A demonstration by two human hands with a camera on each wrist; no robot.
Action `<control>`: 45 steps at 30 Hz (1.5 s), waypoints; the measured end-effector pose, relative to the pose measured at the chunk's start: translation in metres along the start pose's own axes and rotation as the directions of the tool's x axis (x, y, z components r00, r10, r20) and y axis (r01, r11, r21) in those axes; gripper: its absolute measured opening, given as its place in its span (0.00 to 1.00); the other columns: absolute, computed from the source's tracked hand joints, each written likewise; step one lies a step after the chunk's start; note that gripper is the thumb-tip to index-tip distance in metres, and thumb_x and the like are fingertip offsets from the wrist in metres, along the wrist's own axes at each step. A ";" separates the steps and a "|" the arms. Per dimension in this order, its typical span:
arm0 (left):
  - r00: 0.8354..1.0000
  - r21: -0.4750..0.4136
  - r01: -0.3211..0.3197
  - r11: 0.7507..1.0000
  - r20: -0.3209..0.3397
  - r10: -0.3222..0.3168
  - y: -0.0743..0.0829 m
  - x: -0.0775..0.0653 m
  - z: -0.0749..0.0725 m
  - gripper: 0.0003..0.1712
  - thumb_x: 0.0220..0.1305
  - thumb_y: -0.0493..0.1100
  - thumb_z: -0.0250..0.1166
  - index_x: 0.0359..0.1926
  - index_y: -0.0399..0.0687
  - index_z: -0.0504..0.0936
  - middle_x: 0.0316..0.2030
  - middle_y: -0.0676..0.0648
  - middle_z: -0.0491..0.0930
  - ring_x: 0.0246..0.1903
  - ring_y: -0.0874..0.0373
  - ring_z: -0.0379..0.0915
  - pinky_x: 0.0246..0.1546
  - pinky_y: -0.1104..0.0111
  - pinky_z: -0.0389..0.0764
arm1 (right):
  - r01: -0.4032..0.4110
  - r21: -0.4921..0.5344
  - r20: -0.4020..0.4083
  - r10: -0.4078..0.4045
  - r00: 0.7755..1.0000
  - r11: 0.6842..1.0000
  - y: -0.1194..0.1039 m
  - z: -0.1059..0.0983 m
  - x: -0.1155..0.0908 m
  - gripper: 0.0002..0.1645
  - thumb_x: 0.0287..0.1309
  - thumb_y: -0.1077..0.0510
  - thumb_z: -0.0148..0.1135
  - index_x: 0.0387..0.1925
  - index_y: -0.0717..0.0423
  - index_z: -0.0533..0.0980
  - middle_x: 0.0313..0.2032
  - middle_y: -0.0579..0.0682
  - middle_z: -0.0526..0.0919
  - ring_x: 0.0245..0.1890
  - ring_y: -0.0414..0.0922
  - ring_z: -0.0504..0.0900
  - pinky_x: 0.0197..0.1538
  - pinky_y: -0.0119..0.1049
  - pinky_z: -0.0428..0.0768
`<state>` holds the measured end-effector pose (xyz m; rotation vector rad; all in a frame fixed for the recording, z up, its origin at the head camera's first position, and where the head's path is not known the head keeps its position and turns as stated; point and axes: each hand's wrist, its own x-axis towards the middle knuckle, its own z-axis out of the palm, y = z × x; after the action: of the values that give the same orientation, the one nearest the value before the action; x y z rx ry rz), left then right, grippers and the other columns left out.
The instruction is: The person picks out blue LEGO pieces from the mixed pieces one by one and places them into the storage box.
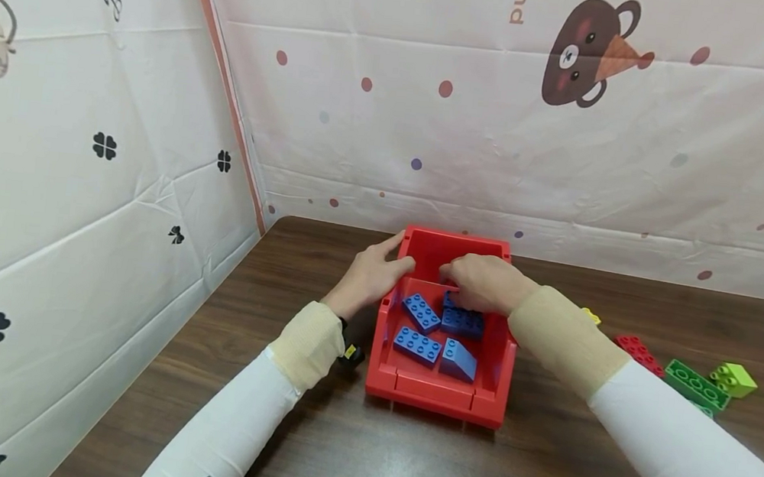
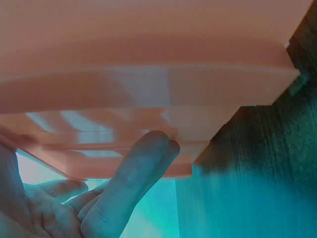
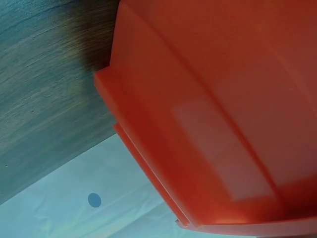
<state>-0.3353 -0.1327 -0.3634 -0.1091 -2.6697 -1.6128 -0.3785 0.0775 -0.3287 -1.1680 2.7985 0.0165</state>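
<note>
A red plastic bin [image 1: 435, 405] stands on the table, with a red divider [image 1: 418, 290] across its inside. Several blue toy bricks [image 1: 418, 346] lie in the part nearest me, one of them sloped. My left hand [image 1: 368, 272] holds the bin's left wall near the back, thumb at the rim; in the left wrist view its fingers [image 2: 126, 186] touch the wall. Inside the bin is my right hand [image 1: 488, 282], fingers curled down at the divider's top edge beside a blue brick. What they pinch is hidden. The right wrist view shows only the red bin wall [image 3: 163, 129].
Right of the bin lie a red brick [image 1: 638, 352], a long green brick [image 1: 694, 382], a lime brick [image 1: 733, 379] and a yellow piece [image 1: 591, 315] partly behind my right sleeve. A small black object [image 1: 352, 355] sits by my left wrist. A patterned curtain [image 1: 393, 124] hangs behind the table.
</note>
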 end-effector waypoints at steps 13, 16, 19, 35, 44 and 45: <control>1.000 0.007 0.004 1.000 -0.002 -0.004 0.001 -0.002 -0.001 0.41 0.74 0.50 0.58 0.85 0.58 0.58 0.52 0.36 0.84 0.39 0.40 0.88 0.41 0.57 0.90 | 0.024 0.073 -0.096 -0.017 0.995 0.997 0.000 0.002 -0.002 0.22 0.63 0.58 0.74 0.57 0.58 0.84 0.47 0.53 0.88 0.46 0.51 0.87 0.56 0.55 0.86; 1.000 0.002 0.000 1.000 0.004 0.000 0.002 -0.003 -0.001 0.41 0.74 0.50 0.59 0.85 0.58 0.58 0.52 0.34 0.84 0.38 0.40 0.88 0.39 0.58 0.90 | 0.029 0.096 -0.118 -0.017 0.993 0.995 0.001 0.002 -0.003 0.22 0.64 0.59 0.73 0.58 0.58 0.84 0.48 0.53 0.88 0.48 0.52 0.87 0.57 0.55 0.85; 1.000 0.005 -0.001 1.000 0.006 0.001 0.002 -0.002 -0.001 0.41 0.74 0.51 0.58 0.85 0.58 0.59 0.51 0.34 0.84 0.38 0.40 0.88 0.38 0.58 0.90 | 0.036 0.118 -0.129 -0.020 0.991 0.992 0.002 0.001 -0.004 0.23 0.64 0.59 0.73 0.60 0.58 0.83 0.50 0.54 0.88 0.50 0.52 0.86 0.58 0.55 0.85; 1.000 0.005 -0.008 1.000 0.001 0.008 0.003 -0.002 0.000 0.41 0.74 0.49 0.57 0.85 0.57 0.58 0.51 0.34 0.84 0.35 0.41 0.87 0.36 0.60 0.90 | 0.040 0.258 -0.167 0.004 0.986 0.965 0.004 0.000 -0.018 0.20 0.66 0.59 0.70 0.58 0.58 0.84 0.52 0.53 0.87 0.51 0.52 0.85 0.56 0.55 0.86; 1.000 -0.010 -0.005 1.000 0.006 0.005 0.002 -0.004 0.000 0.41 0.75 0.50 0.58 0.85 0.57 0.58 0.51 0.34 0.84 0.37 0.40 0.88 0.37 0.59 0.90 | 0.088 0.253 -0.201 -0.037 0.979 0.963 0.001 -0.001 -0.027 0.20 0.66 0.59 0.71 0.57 0.58 0.84 0.52 0.54 0.86 0.52 0.52 0.84 0.56 0.54 0.86; 1.000 -0.007 -0.005 1.000 0.004 0.005 0.002 -0.004 0.000 0.41 0.75 0.50 0.58 0.85 0.57 0.58 0.52 0.34 0.84 0.38 0.40 0.88 0.37 0.59 0.90 | 0.089 0.250 -0.206 -0.037 0.978 0.964 0.001 -0.001 -0.029 0.20 0.66 0.59 0.71 0.57 0.58 0.84 0.52 0.54 0.86 0.52 0.52 0.84 0.56 0.54 0.86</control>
<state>-0.3311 -0.1321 -0.3617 -0.1185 -2.6649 -1.6222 -0.3592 0.0982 -0.3251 -1.2534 2.8144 -0.4831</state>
